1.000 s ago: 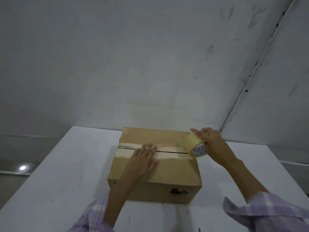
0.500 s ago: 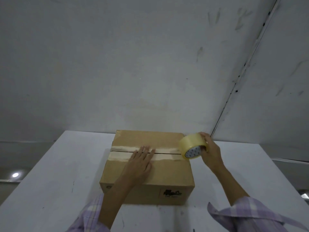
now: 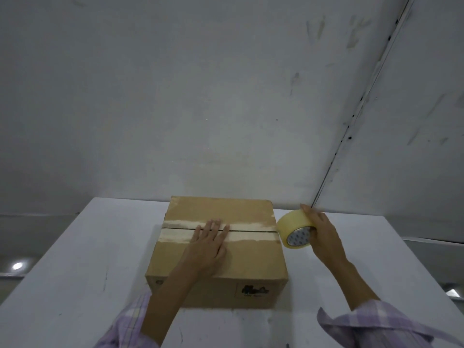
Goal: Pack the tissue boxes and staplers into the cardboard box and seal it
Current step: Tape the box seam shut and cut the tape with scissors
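Observation:
A closed cardboard box (image 3: 253,257) sits on the white table (image 3: 82,267), its top flaps meeting at a dark seam with pale strips along both sides. My left hand (image 3: 207,247) lies flat on the lid, fingers spread, fingertips reaching the seam. My right hand (image 3: 322,234) grips a roll of clear yellowish tape (image 3: 293,231) just off the box's right top edge. The box's contents are hidden; no tissue boxes or staplers show.
A grey scuffed wall (image 3: 200,96) rises right behind the table, with a corner seam running up to the right. The table's left edge drops to a dim floor with a small bright light spot (image 3: 17,266).
My right hand has carried the tape roll from over the seam's right end out past the box's right edge. My left hand stays flat on the lid.

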